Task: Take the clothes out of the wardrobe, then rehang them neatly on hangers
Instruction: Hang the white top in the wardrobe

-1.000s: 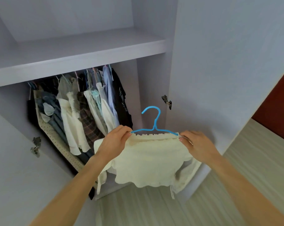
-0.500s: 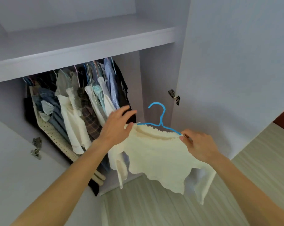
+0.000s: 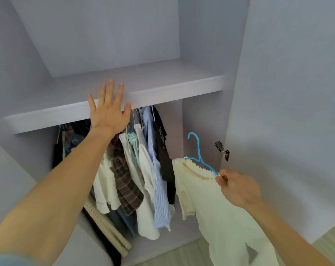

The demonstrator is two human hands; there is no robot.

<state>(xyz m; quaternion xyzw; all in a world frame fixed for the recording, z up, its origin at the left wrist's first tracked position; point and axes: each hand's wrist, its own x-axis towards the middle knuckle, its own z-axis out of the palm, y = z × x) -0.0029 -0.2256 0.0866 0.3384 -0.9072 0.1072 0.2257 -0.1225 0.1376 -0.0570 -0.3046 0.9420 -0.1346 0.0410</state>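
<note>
Head view, and the right hand (image 3: 239, 187) has the blue hanger (image 3: 198, 150) by its right tip, thumb and curled fingers (image 3: 220, 180) pinching it together with the shoulder of the cream top (image 3: 211, 204). The garment sits just right of the row of hanging clothes (image 3: 143, 169), near the open wardrobe door (image 3: 287, 93), and its cloth trails down along the wrist.

A second ago both hands held that top level by its shoulders. Now the left hand (image 3: 109, 110) has let go and gone up, palm flat and fingers spread wide, in front of the shelf (image 3: 172, 89) edge above the rail. Whether it touches the edge, I can't tell. With one hand on it, the hanger has tipped, its right end lower than its left.

The top itself is pale cream with a frilled neckline, still threaded on the hanger. It hangs slack and creased, one short sleeve dangling on the left. The hook points up, not on the rail.
</note>
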